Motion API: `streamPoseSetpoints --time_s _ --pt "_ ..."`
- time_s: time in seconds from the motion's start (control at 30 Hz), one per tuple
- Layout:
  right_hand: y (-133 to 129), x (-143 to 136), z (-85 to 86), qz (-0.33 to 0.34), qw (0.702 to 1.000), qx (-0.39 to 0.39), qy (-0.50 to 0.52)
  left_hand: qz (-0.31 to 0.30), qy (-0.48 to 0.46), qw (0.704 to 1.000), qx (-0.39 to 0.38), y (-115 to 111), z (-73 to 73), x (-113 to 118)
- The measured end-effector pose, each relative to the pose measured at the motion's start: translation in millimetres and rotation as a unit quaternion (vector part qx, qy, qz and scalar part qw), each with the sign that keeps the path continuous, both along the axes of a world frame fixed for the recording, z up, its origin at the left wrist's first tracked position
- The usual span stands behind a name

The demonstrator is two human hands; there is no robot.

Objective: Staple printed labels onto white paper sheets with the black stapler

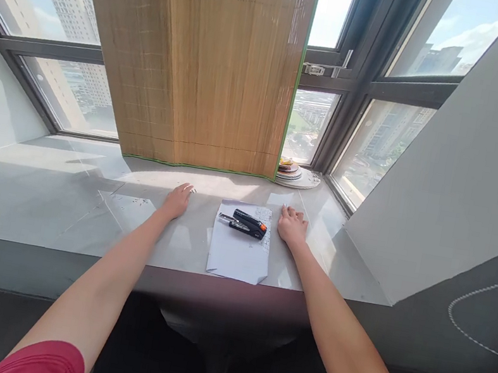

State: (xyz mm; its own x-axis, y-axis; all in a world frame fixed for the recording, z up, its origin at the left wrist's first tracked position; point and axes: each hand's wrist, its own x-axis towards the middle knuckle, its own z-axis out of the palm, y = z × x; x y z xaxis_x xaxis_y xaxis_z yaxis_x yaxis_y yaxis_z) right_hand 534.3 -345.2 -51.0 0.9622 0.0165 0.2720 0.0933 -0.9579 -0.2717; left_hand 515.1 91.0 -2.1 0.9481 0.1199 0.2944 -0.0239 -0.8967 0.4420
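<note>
My left hand (178, 200) rests on the pale stone sill, left of the papers, fingers reaching forward; a tiny white thing (194, 190) shows at its fingertips, too small to tell. My right hand (293, 224) lies on the sill just right of the papers, fingers slightly bent and apart, holding nothing visible. Between the hands are white papers (236, 258) with printing along the right part. On top of them lies a black stapler-like tool (250, 218) with an orange spot, against a second slim black and silver item (233, 223).
A large bamboo mat (222, 66) with green edging stands against the windows at the back. Right of its foot is a stack of plates (297, 178). Small dark specks (143, 200) lie left of my left hand. The sill's front edge (73, 252) runs below the papers.
</note>
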Motion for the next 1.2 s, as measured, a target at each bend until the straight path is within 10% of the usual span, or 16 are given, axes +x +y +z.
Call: streamPoseSetpoints --time_s 0.63,0.83,0.93,1.07,1.2 --pt "5 -9 16.0 0.016 0.998 0.05 -0.022 -0.008 -0.013 0.993 0.12 -82 -24.0 -81" --pt "32 -30 30.8 0.088 0.972 0.201 -0.086 -0.023 -0.029 0.991 0.13 -97 -27.6 -72" --pt "55 -47 31.0 0.205 0.913 0.325 -0.135 -0.042 -0.086 0.992 0.087 -99 -33.3 -67" --pt "69 -60 26.4 0.351 0.885 0.275 -0.132 -0.089 -0.199 0.976 -0.017 -101 -39.5 -61" --pt "70 -55 15.1 0.345 0.902 0.234 -0.117 -0.136 -0.253 0.957 -0.045 -107 -41.3 -59"
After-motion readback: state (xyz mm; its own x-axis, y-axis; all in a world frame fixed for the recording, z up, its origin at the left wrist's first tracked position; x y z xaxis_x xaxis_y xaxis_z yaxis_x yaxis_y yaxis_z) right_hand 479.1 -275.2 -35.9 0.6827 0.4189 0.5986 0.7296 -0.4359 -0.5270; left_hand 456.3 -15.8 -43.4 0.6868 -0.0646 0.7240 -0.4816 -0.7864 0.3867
